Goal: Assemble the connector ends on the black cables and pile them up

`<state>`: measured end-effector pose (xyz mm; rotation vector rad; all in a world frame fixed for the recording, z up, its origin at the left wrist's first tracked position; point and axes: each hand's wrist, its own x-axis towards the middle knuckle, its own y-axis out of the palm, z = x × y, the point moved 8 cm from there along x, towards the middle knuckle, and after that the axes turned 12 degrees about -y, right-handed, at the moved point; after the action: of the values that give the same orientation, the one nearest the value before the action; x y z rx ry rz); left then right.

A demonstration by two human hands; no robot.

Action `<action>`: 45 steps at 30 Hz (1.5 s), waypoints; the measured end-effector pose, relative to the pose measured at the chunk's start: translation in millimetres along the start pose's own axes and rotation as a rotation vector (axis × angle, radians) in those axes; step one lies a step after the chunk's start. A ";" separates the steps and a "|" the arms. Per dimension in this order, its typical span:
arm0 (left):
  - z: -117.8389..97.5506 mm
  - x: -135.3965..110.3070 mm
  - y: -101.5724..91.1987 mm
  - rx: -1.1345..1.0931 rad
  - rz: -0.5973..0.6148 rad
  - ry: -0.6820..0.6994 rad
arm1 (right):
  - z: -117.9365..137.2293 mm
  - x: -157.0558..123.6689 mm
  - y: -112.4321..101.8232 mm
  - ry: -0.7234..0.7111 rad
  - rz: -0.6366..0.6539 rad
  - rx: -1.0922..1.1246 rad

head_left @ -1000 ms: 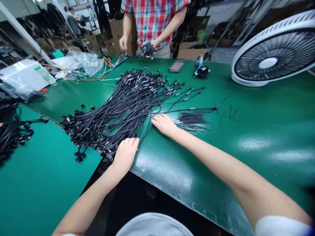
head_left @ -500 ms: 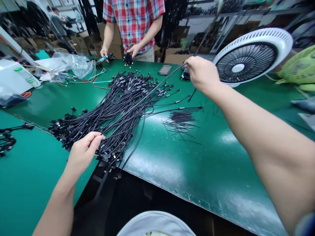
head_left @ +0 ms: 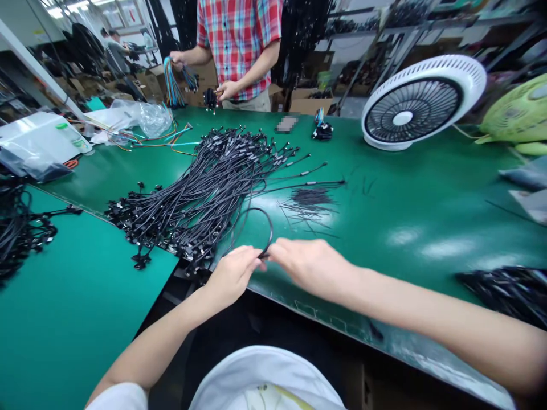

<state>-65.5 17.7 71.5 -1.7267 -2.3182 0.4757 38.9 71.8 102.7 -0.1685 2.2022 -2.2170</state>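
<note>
Close together at the front edge of the green table, my two hands hold one black cable [head_left: 270, 223], which bends up in a loop above them. My left hand [head_left: 233, 274] is closed on it, fingertips pinched. My right hand [head_left: 310, 266] is closed on the same cable just to the right; its fingertips are partly hidden. Behind and left of them lies a big heap of black cables [head_left: 209, 188] with connectors at both ends. Thin black ties or strips [head_left: 311, 197] lie in a small pile beyond my right hand.
A white fan [head_left: 404, 118] stands at the back right, beside a green cushion-like object [head_left: 519, 114]. More black cables lie at the far left [head_left: 21, 228] and a black bundle [head_left: 508, 293] at the right. Across the table a person in a checked shirt [head_left: 241, 48] holds wire bundles.
My hands, earlier wide apart with the cable stretched between them, have come together at the front edge, bending it into a loop. The person opposite has raised a bundle of coloured wires.
</note>
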 end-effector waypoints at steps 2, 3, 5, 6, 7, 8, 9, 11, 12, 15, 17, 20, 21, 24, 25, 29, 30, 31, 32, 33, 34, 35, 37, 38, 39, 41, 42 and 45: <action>6.6 -2.5 20.4 -0.066 0.167 -0.116 | -24.0 -13.4 -16.3 0.111 -0.122 -0.045; 11.6 -5.1 23.9 -0.142 0.240 -0.195 | -38.9 -22.5 -19.8 0.152 -0.156 -0.056; 20.0 -11.5 22.8 -0.347 0.374 -0.344 | -66.7 -44.2 -18.0 0.196 -0.197 -0.058; 22.7 -14.6 19.3 -0.457 0.427 -0.404 | -78.3 -56.2 -14.2 0.212 -0.217 -0.054; 24.8 -17.0 13.9 -0.560 0.457 -0.451 | -88.0 -68.6 -9.6 0.229 -0.242 -0.049; 26.7 -18.2 6.6 -0.648 0.457 -0.480 | -96.1 -80.9 -4.7 0.252 -0.268 -0.046; 28.4 -18.6 -1.9 -0.717 0.432 -0.490 | -102.9 -92.8 0.1 0.282 -0.293 -0.042; 31.9 -18.9 -18.1 -0.797 0.361 -0.472 | -112.8 -112.9 7.7 0.347 -0.329 -0.028; 34.0 -19.8 -24.1 -0.809 0.335 -0.464 | -116.5 -120.8 9.8 0.377 -0.345 -0.011; 39.7 -25.1 -30.3 -0.749 0.338 -0.471 | -125.9 -136.9 9.4 0.443 -0.394 0.051; 40.5 -27.7 -28.0 -0.699 0.380 -0.486 | -128.9 -142.2 8.4 0.472 -0.412 0.064; 33.7 -18.4 -30.0 -0.800 0.275 -0.444 | -114.2 -140.7 11.7 0.465 -0.413 -0.035; 30.2 -12.0 -31.6 -0.865 0.187 -0.411 | -100.4 -135.3 14.7 0.416 -0.401 -0.075; 18.0 6.5 -21.8 -0.937 -0.055 -0.309 | -40.3 -104.1 31.7 0.159 -0.260 -0.056; 12.4 11.1 -11.7 -0.890 -0.085 -0.276 | -19.6 -92.1 37.0 0.070 -0.185 0.010; -11.1 12.6 44.0 -0.492 0.046 -0.148 | 16.9 -59.2 24.2 -0.078 -0.072 0.402; -13.6 9.1 56.0 -0.412 0.114 -0.138 | 9.7 -56.1 15.0 -0.044 -0.123 0.507; -14.2 5.4 65.4 -0.365 0.183 -0.142 | -3.3 -55.7 6.3 0.025 -0.210 0.598; -13.9 2.4 70.9 -0.360 0.238 -0.155 | -19.4 -58.2 -0.5 0.114 -0.325 0.670; -13.5 1.0 72.7 -0.402 0.267 -0.170 | -35.3 -63.0 -4.2 0.208 -0.457 0.723; -13.2 1.3 71.8 -0.480 0.272 -0.184 | -48.3 -68.9 -4.5 0.294 -0.592 0.764; -12.7 3.2 69.6 -0.576 0.257 -0.201 | -56.7 -73.7 -0.5 0.364 -0.706 0.808; -8.8 8.9 67.0 -0.764 0.194 -0.253 | -59.5 -73.0 20.2 0.454 -0.814 0.980; -5.8 11.4 68.8 -0.831 0.169 -0.288 | -56.4 -69.1 33.5 0.492 -0.833 1.108; -2.3 13.0 73.3 -0.869 0.160 -0.329 | -52.3 -65.3 45.9 0.539 -0.861 1.239; 5.9 13.1 87.2 -0.894 0.186 -0.425 | -45.8 -61.3 62.8 0.638 -0.985 1.438; 10.3 12.0 94.4 -0.903 0.205 -0.473 | -44.2 -61.1 67.5 0.678 -1.070 1.493; 23.3 9.5 102.0 -0.999 0.159 -0.563 | -38.4 -55.7 80.6 0.727 -1.166 1.607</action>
<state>14.0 50.3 11.2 -2.4328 -3.1412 -0.3163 85.6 114.0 18.4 -0.7279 -0.7224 -4.0911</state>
